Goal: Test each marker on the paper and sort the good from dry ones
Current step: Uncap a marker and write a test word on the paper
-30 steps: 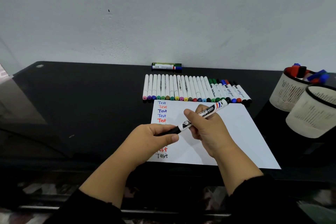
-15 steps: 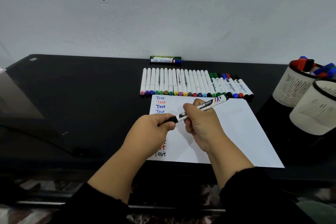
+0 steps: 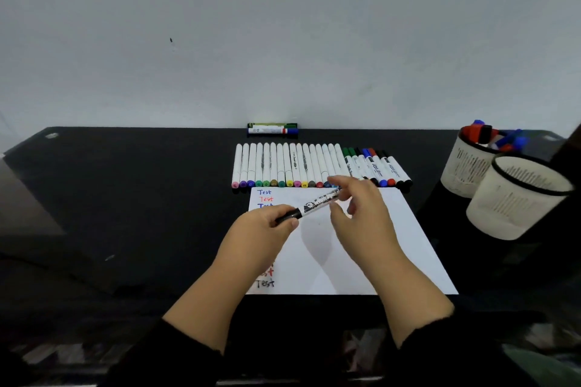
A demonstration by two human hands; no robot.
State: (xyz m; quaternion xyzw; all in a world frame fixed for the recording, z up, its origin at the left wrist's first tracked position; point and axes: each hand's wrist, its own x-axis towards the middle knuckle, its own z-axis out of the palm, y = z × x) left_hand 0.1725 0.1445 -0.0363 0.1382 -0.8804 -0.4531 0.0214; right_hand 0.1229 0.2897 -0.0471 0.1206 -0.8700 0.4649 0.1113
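Over the white paper [image 3: 386, 248] I hold a white marker with a black cap [image 3: 316, 203], tilted up to the right. My left hand [image 3: 264, 229] grips the black cap end. My right hand [image 3: 361, 214] pinches the marker's far end between thumb and fingertips; this part is blurred. The paper carries "Test" written in blue, red and black down its left edge, partly hidden by my left hand. Beyond the paper, a row of several capped markers [image 3: 314, 166] lies side by side.
Two markers [image 3: 272, 129] lie against the wall at the back of the black table [image 3: 141, 192]. At the right stand two white cups: the far cup [image 3: 462, 170] holds several red and blue markers, and the near cup [image 3: 515, 210] shows nothing inside.
My right hand has slid along the marker from its middle to its far end, and its fingers have loosened. My left hand still holds the cap end. The camera has tilted slightly.
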